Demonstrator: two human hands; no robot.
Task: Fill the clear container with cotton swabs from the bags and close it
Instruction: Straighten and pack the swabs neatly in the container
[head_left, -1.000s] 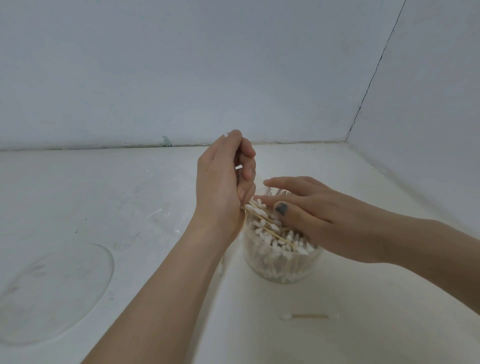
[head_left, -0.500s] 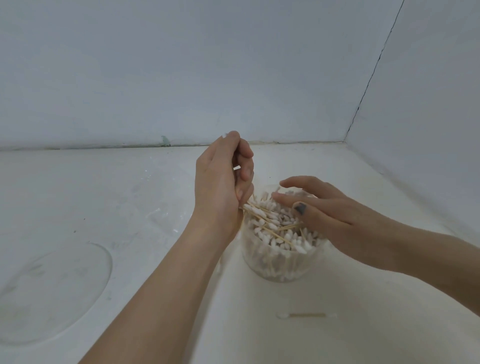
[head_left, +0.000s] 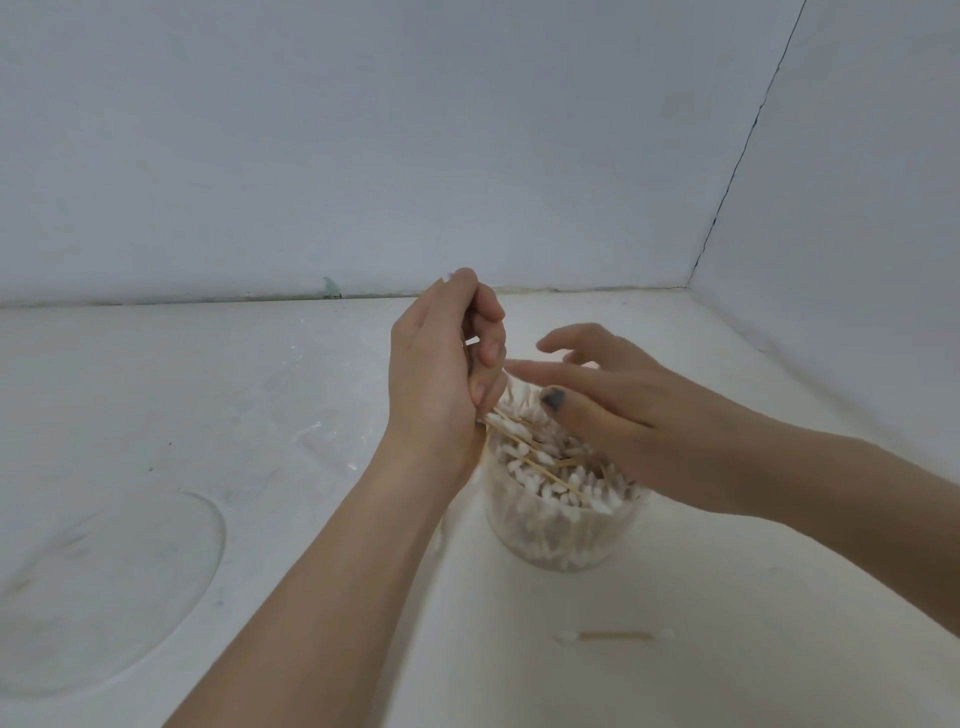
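Left hand (head_left: 436, 374) held upright just left of clear container (head_left: 563, 525), fingers curled round few cotton swabs (head_left: 470, 340). Right hand (head_left: 618, 415) spread relaxed over container mouth, nothing held. Container packed with swabs, several laid crosswise on top. Lid (head_left: 104, 592) seen well left of container on surface (head_left: 727, 649). Loose swab (head_left: 615, 635) seen in front of container.

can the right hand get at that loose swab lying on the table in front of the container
Probably yes. The right hand is open above the container, and the loose swab lies uncovered on the table just nearer, nothing between them.
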